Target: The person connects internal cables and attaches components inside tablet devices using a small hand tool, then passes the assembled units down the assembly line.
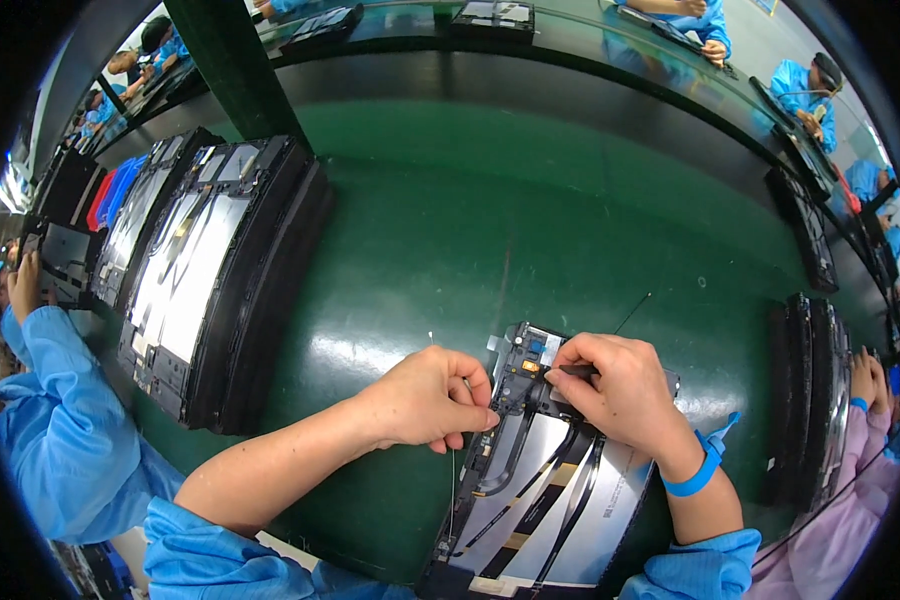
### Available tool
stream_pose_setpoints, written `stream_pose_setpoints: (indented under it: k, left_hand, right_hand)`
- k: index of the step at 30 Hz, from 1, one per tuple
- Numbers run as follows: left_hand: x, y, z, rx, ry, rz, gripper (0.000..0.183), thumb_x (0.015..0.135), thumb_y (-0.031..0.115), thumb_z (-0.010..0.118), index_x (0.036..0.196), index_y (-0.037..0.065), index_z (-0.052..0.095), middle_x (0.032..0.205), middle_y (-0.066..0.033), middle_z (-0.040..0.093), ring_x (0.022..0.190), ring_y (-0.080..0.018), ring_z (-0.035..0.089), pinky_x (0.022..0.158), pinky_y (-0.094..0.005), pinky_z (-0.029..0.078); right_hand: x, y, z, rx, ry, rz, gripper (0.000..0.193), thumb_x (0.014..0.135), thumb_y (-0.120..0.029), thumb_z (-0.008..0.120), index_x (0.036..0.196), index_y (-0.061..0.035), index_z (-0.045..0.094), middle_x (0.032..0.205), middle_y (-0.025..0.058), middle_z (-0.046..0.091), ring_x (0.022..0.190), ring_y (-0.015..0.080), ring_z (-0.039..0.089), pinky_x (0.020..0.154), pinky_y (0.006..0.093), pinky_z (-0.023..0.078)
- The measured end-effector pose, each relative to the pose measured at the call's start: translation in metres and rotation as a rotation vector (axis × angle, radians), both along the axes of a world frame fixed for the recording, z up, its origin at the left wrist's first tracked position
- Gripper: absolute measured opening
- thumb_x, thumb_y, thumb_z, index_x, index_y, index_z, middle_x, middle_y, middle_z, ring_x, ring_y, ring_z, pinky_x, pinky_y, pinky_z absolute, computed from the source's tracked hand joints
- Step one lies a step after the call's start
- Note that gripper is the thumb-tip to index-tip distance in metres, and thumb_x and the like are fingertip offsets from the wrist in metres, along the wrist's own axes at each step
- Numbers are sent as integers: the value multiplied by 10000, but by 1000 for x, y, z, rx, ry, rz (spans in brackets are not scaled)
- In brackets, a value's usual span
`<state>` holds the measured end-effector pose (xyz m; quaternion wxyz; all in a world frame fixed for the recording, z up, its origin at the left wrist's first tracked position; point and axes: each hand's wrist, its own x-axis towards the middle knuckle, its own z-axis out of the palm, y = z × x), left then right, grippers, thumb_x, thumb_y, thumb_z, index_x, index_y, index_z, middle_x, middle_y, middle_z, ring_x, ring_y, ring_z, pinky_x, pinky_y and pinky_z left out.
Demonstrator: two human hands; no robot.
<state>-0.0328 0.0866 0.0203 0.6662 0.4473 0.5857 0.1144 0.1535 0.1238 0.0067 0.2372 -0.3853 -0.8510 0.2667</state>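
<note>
A tablet-like device point(610, 490) lies opened in front of me, showing silver battery panels, black flex cables and a circuit board at its far end. At its upper left edge, my left hand point(435, 402) is closed in a pinch. A thin pale cable point(453, 490) runs down from those fingers along the device's left side. My right hand point(620, 385) bends over the board, thumb and fingers closed around a small dark tool point(576, 371), whose kind is mostly hidden. Beyond this hand, a thin dark wire point(633, 312) sticks up to the right.
Stacks of similar opened devices point(195, 260) stand at the left on the green table point(450, 220). More upright black devices point(810, 400) are at the right. A green post point(235, 70) and a raised rail lie beyond. Co-workers point(70, 420) sit on both sides and across.
</note>
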Motion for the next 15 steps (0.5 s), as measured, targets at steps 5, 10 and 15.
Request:
stream_pose_setpoints:
  k: [5,10,15]
  left_hand:
    - [1,-1,1,-1,9,0,137,687,114,598,696,26,492,568,-20,520,471,-73,504,379,-168,395]
    - [3,-5,0,48,23,30,131,695,114,586,693,29,487,596,-23,517,470,-70,497,380,-168,399]
    - [7,-9,-3,107,34,57,133,711,127,567,695,25,483,597,-26,508,472,-75,499,378,-176,405]
  right_hand:
    - [0,0,1,-1,2,0,104,608,-72,601,643,-16,519,573,92,529,505,194,529,446,255,406]
    - [0,0,2,1,11,1,109,603,-81,604,638,-19,522,569,94,529,498,200,528,446,259,407]
    - [2,2,2,-10,10,27,109,601,-84,604,650,-20,532,577,99,535,510,201,535,455,257,412]
